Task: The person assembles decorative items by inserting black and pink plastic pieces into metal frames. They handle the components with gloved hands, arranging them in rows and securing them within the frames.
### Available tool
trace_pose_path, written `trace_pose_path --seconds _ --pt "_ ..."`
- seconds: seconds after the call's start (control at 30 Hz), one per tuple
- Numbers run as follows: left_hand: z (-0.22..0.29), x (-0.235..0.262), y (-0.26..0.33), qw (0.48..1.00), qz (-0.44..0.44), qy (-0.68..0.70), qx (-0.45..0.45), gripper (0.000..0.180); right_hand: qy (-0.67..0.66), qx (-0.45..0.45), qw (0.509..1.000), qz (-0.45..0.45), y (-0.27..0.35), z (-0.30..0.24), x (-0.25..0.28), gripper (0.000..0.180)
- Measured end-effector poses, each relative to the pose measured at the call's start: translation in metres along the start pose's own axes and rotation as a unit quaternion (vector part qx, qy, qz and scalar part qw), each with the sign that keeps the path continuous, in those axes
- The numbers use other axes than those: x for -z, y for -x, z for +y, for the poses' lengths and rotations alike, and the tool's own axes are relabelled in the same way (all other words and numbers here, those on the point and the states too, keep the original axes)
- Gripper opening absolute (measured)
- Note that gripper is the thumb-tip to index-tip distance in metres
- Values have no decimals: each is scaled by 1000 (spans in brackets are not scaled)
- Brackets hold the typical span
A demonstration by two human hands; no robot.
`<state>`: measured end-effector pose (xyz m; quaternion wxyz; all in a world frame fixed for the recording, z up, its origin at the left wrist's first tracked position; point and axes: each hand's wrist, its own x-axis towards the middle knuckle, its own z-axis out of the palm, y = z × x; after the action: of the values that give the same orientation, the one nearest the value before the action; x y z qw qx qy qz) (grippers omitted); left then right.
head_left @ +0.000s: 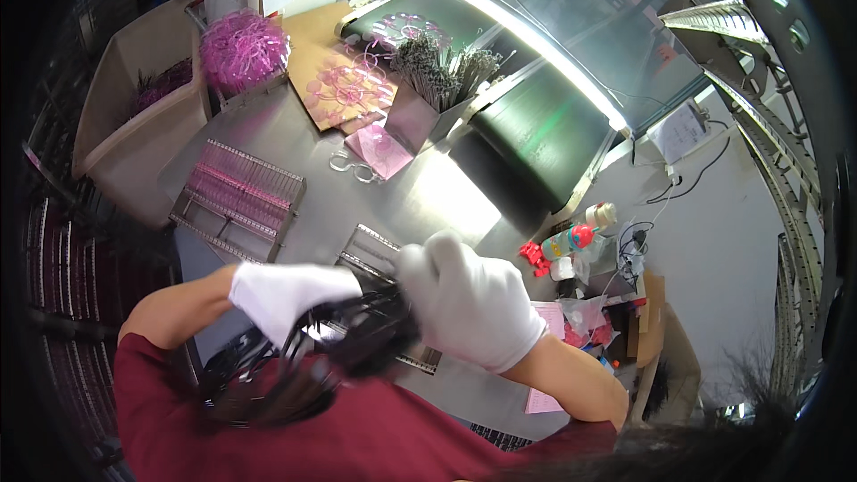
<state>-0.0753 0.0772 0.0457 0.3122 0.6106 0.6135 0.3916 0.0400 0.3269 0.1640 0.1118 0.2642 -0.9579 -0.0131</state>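
A bundle of glossy black strips (pixel 370 330) hangs between my hands, close to my body. My white-gloved left hand (pixel 290 299) is closed on the bundle from the left, and the strips partly cover its fingers. On the bundle's right side, my right hand (pixel 469 303), also white-gloved, has its fingers curled together. Motion blurs it, and what lies between its fingertips is hidden. Beneath the hands stands a metal slotted rack (pixel 366 248), mostly covered by them. To its left is another metal rack (pixel 241 186) holding rows of pink translucent pieces.
A beige bin (pixel 134 107) stands left of the metal table (pixel 330 205). Pink strips (pixel 243 52) are heaped beside it. A metal box of thin rods (pixel 437 80) and cardboard (pixel 312 45) lie at the back, near a dark conveyor belt (pixel 536 134). Bottles (pixel 571 239) and red pieces (pixel 536 256) sit right.
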Motion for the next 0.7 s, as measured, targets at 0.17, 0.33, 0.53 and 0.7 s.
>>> trace_pose_path --seconds 0.17,0.33,0.53,0.7 --pt "-8 20 14 952 31 -215 215 73 -251 -105 936 -222 70 56 -75 40" --pt "-8 6 -19 960 -55 203 183 82 60 116 975 182 18 9 -8 48" --pt "20 3 -62 957 133 -237 104 54 -163 -144 966 -138 50 16 -41 40" --pt "28 6 -49 841 182 -506 -55 35 -313 -358 860 -185 208 66 -215 26"
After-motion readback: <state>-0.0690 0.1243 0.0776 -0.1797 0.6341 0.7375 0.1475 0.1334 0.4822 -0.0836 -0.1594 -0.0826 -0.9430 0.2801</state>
